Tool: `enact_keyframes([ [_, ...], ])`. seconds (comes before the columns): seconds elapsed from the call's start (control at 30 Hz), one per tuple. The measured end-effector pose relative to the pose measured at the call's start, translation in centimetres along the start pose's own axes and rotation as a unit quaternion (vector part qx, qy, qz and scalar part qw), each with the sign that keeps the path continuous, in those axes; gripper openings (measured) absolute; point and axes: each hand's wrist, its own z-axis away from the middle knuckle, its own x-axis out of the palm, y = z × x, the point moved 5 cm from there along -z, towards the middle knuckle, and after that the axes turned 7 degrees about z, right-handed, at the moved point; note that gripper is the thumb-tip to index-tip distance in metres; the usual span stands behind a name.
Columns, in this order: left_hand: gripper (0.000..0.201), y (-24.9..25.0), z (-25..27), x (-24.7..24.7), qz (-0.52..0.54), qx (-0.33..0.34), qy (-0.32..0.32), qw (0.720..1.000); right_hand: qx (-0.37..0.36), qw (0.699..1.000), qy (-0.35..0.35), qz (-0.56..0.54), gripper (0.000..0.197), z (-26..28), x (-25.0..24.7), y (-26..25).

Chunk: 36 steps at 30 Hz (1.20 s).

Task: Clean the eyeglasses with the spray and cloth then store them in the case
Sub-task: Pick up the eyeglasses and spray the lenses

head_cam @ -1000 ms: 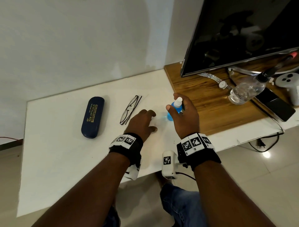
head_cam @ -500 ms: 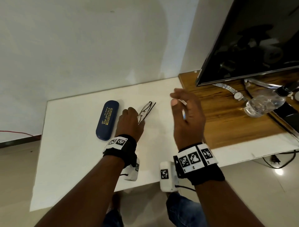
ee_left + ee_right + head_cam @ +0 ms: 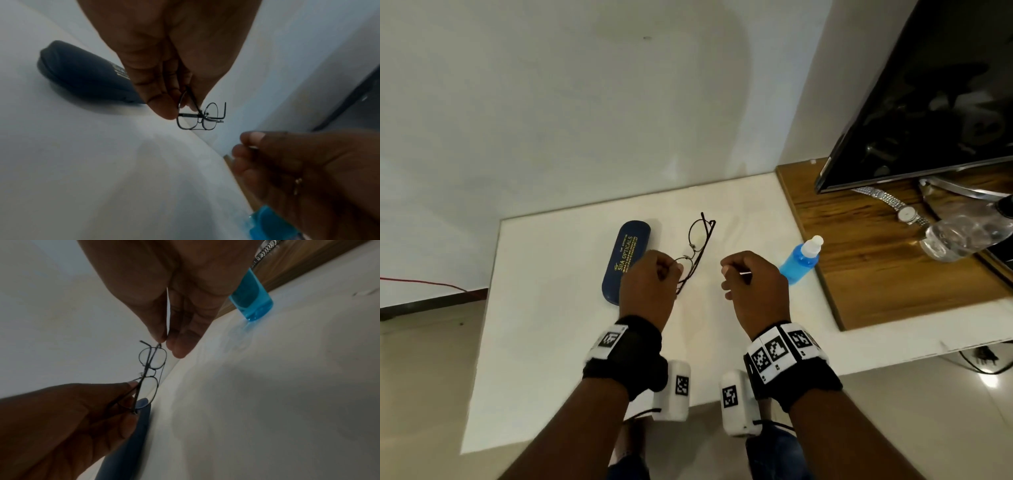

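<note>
A: Eyeglasses (image 3: 697, 233) first. Where do we put them?

B: Folded, in the left hand (image 3: 649, 284), above the middle of the white table (image 3: 551, 342), nearer its far edge. From the wrist views we judge them clear of the surface, not resting on it.

A: Grip?

B: Thumb (image 3: 162, 105) and fingertips pinch the frame at the near lens end. The far lens and the temples stick out free. We read that as deliberate: skin stays off most of the glass and the lenses are exposed for spraying.

A: Right hand (image 3: 755, 287)?

B: Just beside the glasses, not touching them. Its fingers (image 3: 252, 138) are curled in, thumb against the forefinger. There's a thin pale sliver at the tips, and we cannot tell if it is something pinched.

A: Cloth?

B: We see none in any view.

A: Spray?

B: The blue spray bottle (image 3: 799, 260) stands upright with its cap on, at the table's right side, against the edge of the wooden board (image 3: 876, 274) and just right of the right hand. That's an easy reach for that hand, so we guess it gets picked up next.

A: Case?

B: The dark blue case (image 3: 625, 260) is closed and lies flat, left of the glasses, partly behind the left hand. It's out of the way because storing comes last.

A: Clutter?

B: A wristwatch (image 3: 904, 214), a clear bottle (image 3: 962, 233) and a dark screen (image 3: 928, 102) sit on the board.
</note>
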Motion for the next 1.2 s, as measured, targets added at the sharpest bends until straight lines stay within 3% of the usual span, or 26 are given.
enact_keyframes([
  [0.1,0.007,0.0,1.4,-0.4,0.107,-0.035,-0.033,0.993,-0.014,1.000,-0.010,0.006,0.028,0.3,0.0,-0.6],
  [0.2,0.006,0.0,1.6,-1.2,0.117,-0.022,-0.069,0.991,-0.113,0.992,0.002,0.064,0.044,0.7,-0.4,-1.9],
  [0.33,0.007,-0.3,0.7,-2.7,0.099,-0.019,-0.114,0.988,-0.156,0.984,0.023,0.078,0.051,0.4,-1.2,-2.3],
  [0.43,0.006,-0.1,0.2,-3.2,0.074,-0.005,-0.136,0.988,-0.151,0.986,0.020,0.069,0.046,0.0,-1.3,-1.8],
  [0.63,0.002,0.3,-0.2,-3.3,0.079,-0.024,-0.180,0.980,-0.176,0.981,0.018,0.084,0.016,0.0,-1.5,-1.8],
  [0.7,0.004,0.6,-0.5,-3.4,0.089,-0.023,-0.174,0.980,-0.193,0.976,0.027,0.094,0.014,0.1,-1.5,-2.1],
  [0.87,0.012,1.1,-0.5,-4.8,0.187,-0.038,-0.072,0.979,-0.211,0.970,0.064,0.105,0.010,0.0,-1.8,-2.6],
  [0.93,0.011,1.2,-0.3,-5.4,0.144,-0.001,-0.040,0.989,-0.201,0.972,0.064,0.100,0.009,0.0,-1.9,-2.8],
  [1.0,0.010,1.7,0.1,-5.7,0.023,0.079,-0.023,0.996,-0.189,0.975,0.061,0.096,0.010,0.0,-1.9,-2.9],
  [1.07,0.011,2.1,0.3,-5.5,-0.061,0.148,-0.032,0.987,-0.183,0.976,0.063,0.096,0.010,0.1,-2.0,-3.1],
  [1.2,0.008,2.5,0.4,-4.7,-0.145,0.211,-0.045,0.966,-0.176,0.977,0.063,0.103,0.008,0.2,-2.0,-3.2],
])
